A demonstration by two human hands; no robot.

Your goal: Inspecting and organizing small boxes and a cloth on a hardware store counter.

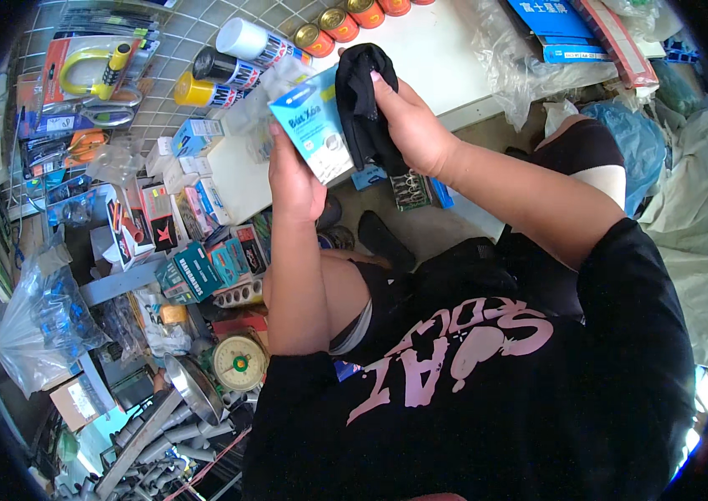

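Observation:
My left hand [293,171] grips a light blue and white carton [312,125] by its left side, tilted above the white counter. My right hand [412,125] is closed on a bunched black cloth [362,100], which lies against the carton's right side and hides part of it. Behind the carton are crumpled clear plastic packs [266,83], and small boxes and a card of metal tools [410,190] show below the cloth.
Spray cans [249,43] and orange tins [343,23] line the back of the white counter [462,67]. Packaged goods and boxes [191,275] crowd the left, with a dial scale [239,363] lower down. Plastic bags [629,150] heap at the right.

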